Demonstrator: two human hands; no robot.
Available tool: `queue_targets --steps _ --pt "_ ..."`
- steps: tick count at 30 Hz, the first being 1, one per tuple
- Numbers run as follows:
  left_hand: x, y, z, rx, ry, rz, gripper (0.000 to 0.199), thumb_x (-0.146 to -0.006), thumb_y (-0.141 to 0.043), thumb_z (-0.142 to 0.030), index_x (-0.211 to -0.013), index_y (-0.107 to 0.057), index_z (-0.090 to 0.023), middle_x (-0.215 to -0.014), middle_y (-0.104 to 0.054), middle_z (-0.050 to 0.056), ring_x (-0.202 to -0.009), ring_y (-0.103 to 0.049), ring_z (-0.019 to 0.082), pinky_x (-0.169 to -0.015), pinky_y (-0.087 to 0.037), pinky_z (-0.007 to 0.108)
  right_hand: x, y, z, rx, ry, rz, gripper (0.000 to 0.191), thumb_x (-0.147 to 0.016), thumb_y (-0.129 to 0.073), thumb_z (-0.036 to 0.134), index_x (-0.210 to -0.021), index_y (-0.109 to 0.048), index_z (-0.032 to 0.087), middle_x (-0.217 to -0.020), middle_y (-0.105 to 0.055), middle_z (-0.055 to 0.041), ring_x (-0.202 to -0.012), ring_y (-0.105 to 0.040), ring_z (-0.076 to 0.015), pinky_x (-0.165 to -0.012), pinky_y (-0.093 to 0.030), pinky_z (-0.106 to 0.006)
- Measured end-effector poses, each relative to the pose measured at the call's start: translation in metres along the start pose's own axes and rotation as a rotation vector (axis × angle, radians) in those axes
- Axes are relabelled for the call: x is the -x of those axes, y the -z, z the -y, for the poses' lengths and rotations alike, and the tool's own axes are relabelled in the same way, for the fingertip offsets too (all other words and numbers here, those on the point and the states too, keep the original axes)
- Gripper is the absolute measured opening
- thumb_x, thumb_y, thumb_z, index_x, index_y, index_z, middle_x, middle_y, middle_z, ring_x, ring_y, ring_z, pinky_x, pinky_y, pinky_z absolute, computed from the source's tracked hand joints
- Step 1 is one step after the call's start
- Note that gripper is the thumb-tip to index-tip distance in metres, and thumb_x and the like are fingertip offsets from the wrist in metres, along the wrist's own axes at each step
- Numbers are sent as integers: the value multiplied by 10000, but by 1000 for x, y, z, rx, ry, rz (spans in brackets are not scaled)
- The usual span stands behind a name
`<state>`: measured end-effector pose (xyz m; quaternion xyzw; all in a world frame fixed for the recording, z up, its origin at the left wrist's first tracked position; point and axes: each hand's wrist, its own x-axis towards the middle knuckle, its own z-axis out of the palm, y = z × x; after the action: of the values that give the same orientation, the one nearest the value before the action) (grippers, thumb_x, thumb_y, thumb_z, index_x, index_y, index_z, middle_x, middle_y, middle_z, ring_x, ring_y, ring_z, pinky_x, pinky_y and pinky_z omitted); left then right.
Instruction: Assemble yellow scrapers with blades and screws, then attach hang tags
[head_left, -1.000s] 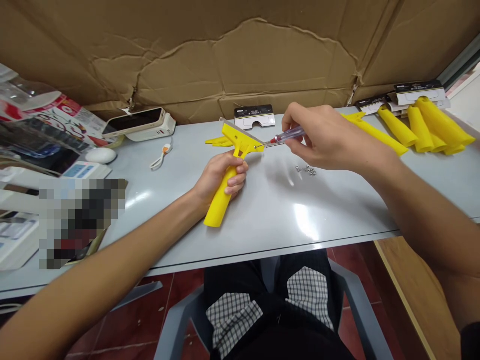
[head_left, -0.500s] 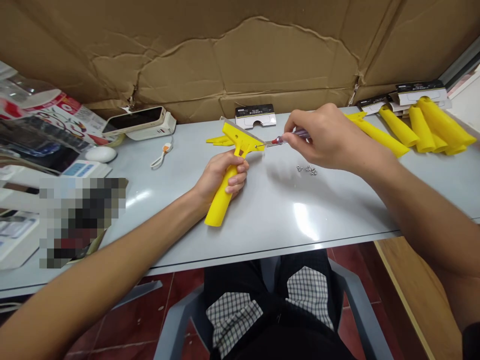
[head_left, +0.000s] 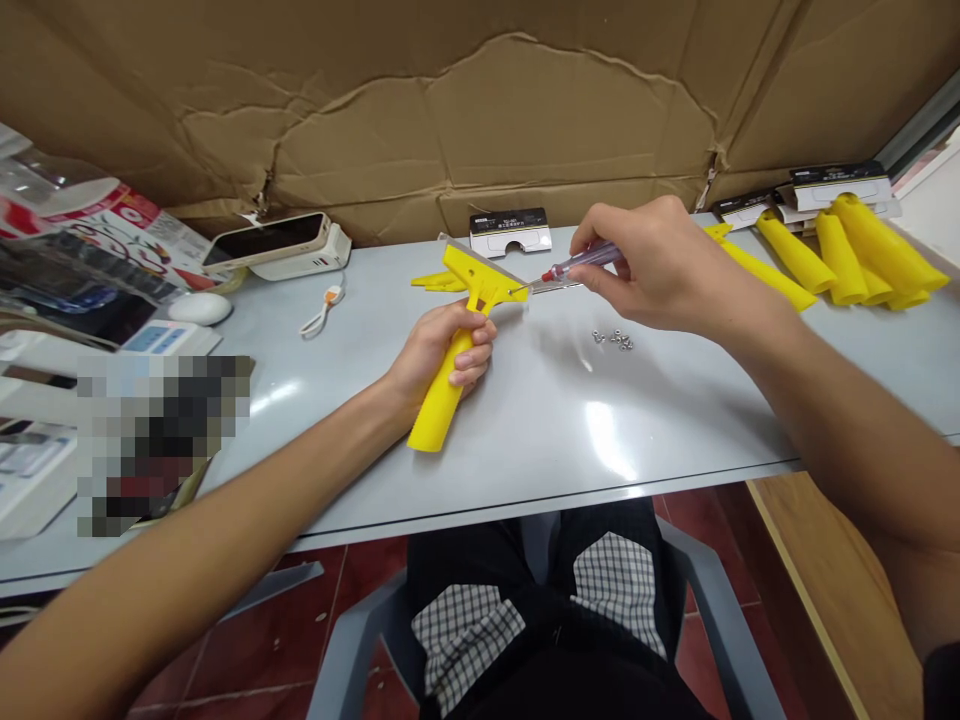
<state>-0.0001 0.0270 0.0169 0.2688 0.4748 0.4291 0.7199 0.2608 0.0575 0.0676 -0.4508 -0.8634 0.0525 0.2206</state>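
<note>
A yellow scraper [head_left: 442, 400] with a wide head and a metal blade edge is tilted in my left hand [head_left: 457, 350], whose fingers wrap round its handle. My right hand [head_left: 645, 265] pinches a screwdriver [head_left: 581, 262] with a clear purple and red handle. Its shaft points left to a small screw at the right end of the scraper's head; whether the tip sits in the screw I cannot tell. Several small metal nuts or screws [head_left: 619, 340] lie on the table below my right hand. Behind the scraper's head lies another yellow plastic part [head_left: 436, 282].
Several yellow scraper handles [head_left: 844, 260] and black-and-white cards lie at the back right. A similar card [head_left: 510, 232] stands against the cardboard [head_left: 577, 120]. To the left are a phone [head_left: 268, 243] on a white device, a short cable [head_left: 322, 310] and a mouse [head_left: 200, 308].
The screwdriver's handle has turned and tilted in my right hand, with more of it showing. My left hand and the scraper have stayed almost still.
</note>
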Motion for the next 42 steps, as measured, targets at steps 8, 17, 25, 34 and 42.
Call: queue_targets --steps 8,17,25,34,42 --pt "-3 4 1 -14 -30 25 258 -779 -687 -142 -840 -454 -234 -586 -535 -75 -302 -331 23 -287 -274 146 4 2 1 19 25 47 298 -1044 -697 461 -1291 -689 293 -977 -782 -89 -866 -689 -343 -763 -441 -428" --pt "-1 0 0 9 -17 4 232 -798 -663 -127 -851 -462 -228 -614 -572 -58 -303 -353 23 -286 -284 142 -1 -4 1 56 -3 25 199 -1099 -614 422 -1078 -732 264 -899 -763 -112 -880 -687 -349 -784 -433 -440" --pt "-1 1 0 -4 -35 17 232 -788 -672 -121 -835 -471 -226 -608 -559 -59 -314 -369 28 -285 -284 143 3 1 -2 -23 47 59 250 -1053 -663 424 -1264 -707 298 -986 -785 -85 -901 -682 -326 -762 -447 -418" --pt "-2 3 1 -3 -28 26 252 -773 -692 -130 -841 -471 -229 -606 -559 -64 -310 -347 22 -286 -273 142 2 -1 -3 19 12 41 309 -1080 -624 486 -1308 -693 289 -827 -727 -62 -852 -665 -332 -756 -439 -423" --pt "-2 3 2 -21 -27 17 236 -781 -679 -147 -843 -467 -228 -602 -564 -62 -318 -342 20 -290 -286 140 -2 -1 -4 2 0 14 247 -1104 -614 471 -1135 -757 271 -888 -760 -101 -906 -702 -350 -806 -459 -447"
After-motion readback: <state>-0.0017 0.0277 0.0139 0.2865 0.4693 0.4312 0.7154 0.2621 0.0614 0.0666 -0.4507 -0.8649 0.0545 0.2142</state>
